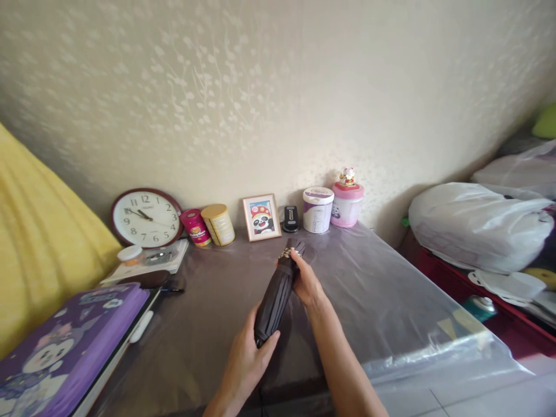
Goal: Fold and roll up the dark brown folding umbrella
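Note:
A folded black umbrella [274, 301] is held at a slant over the table, its far end pointing away to the upper right. My left hand [254, 350] wraps round the near end, thumb on top. Farther up, my right hand [305, 278] grips the far end, with the thumb beside a patterned light-and-dark band [290, 253]. Both hands are closed on the umbrella. The fingers beneath it are partly hidden.
Along the wall stand a round clock [146, 219], a pink can [195, 227], a yellow-lidded can [218, 225], a panda picture frame [262, 218], a black stand [291, 219] and two lidded tubs [318, 211]. A purple binder [65, 347] lies left; white bags [478, 226] sit right.

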`<state>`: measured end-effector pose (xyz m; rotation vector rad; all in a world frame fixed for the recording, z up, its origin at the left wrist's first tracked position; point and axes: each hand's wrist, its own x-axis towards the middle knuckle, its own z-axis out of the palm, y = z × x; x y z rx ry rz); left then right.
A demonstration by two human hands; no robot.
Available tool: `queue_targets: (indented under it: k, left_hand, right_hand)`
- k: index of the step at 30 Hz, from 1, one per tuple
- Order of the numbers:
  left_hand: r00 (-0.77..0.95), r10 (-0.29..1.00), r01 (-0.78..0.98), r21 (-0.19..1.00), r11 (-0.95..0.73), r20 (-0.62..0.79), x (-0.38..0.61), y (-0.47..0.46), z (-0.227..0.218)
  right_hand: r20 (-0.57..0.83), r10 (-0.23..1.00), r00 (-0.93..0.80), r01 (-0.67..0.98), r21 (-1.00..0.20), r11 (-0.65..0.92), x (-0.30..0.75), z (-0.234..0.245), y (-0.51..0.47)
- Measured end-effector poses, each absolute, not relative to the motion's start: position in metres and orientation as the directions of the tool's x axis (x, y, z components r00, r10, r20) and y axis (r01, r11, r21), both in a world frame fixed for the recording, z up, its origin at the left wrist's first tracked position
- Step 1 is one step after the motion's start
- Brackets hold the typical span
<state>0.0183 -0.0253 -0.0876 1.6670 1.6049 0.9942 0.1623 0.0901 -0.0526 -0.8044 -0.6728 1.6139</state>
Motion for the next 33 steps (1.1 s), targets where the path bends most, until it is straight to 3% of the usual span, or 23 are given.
queue_targets:
  k: [4, 11, 17, 24, 29, 33]
  left_hand:
    - [-0.013, 0.969, 0.679, 0.714, -0.174, 0.248, 0.019, -0.024, -0.092]
    - [0.086, 0.971, 0.775, 0.597, -0.205, 0.222, 0.02, -0.027, -0.085]
    - [0.112, 0.966, 0.676, 0.694, -0.247, 0.234, 0.01, -0.021, -0.087]
    - [-0.016, 0.993, 0.62, 0.78, -0.083, 0.119, 0.007, -0.017, -0.088]
    - [-0.055, 0.998, 0.388, 0.921, 0.035, -0.014, 0.01, -0.018, -0.077]
    - [-0.086, 0.991, 0.245, 0.962, 0.125, -0.106, 0.013, -0.02, -0.069]
  right_hand:
    - [-0.179, 0.982, -0.064, -0.588, -0.788, -0.182, 0.163, -0.053, 0.092]
    - [-0.179, 0.981, -0.07, -0.629, -0.755, -0.183, 0.159, -0.05, 0.09]
    - [-0.189, 0.979, -0.077, -0.602, -0.774, -0.196, 0.158, -0.053, 0.092]
    - [-0.112, 0.989, -0.095, -0.519, -0.842, -0.145, 0.155, -0.054, 0.087]
    - [-0.03, 0.996, -0.082, -0.461, -0.885, -0.065, 0.153, -0.048, 0.08]
    - [0.033, 0.997, -0.077, -0.395, -0.919, 0.0, 0.148, -0.045, 0.075]
